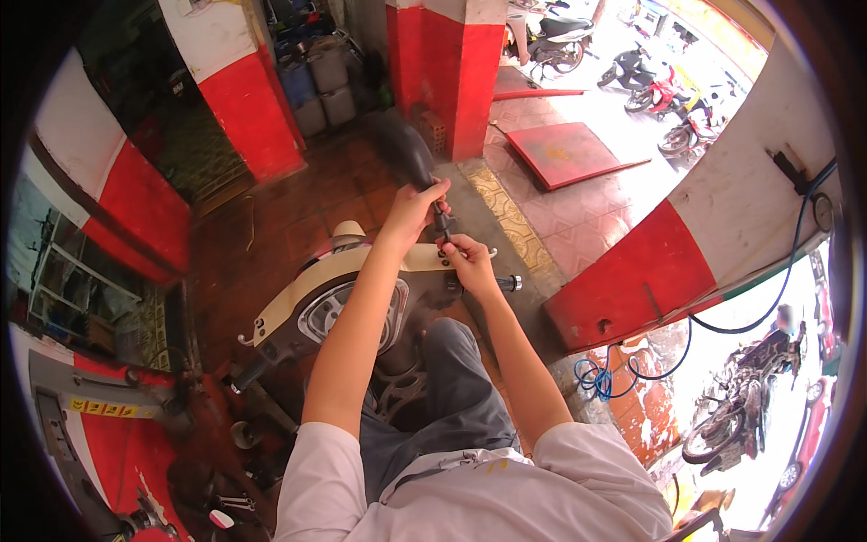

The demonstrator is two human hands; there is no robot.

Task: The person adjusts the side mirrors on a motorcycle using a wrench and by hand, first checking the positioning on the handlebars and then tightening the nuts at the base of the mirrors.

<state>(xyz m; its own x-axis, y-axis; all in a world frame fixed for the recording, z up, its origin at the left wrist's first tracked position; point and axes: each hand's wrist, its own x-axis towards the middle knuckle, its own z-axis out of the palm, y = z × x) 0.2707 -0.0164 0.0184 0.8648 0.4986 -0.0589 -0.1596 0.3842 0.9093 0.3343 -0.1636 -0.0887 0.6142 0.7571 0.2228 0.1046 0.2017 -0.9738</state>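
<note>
Evidently both hands are at a black rear-view mirror [408, 149], which stands above the right end of a scooter's cream handlebar cover [293, 294]. The left hand [420, 210] wraps the stem [441, 222] just under the mirror head, while the right hand [470, 260] pinches around the stem's lower end, near the right handlebar grip [506, 284]; the fingers hide how the stem sits in its mount. Turning it while tilted could, I judge, cross or strip any thread there, and a slackened left hand could let a loose mirror drop and crack on the tile floor [298, 214]. At far left, a yellow label [113, 409] with dark characters runs along the grey machine [68, 379], too small to read; the mirror shows no legible lettering
</note>
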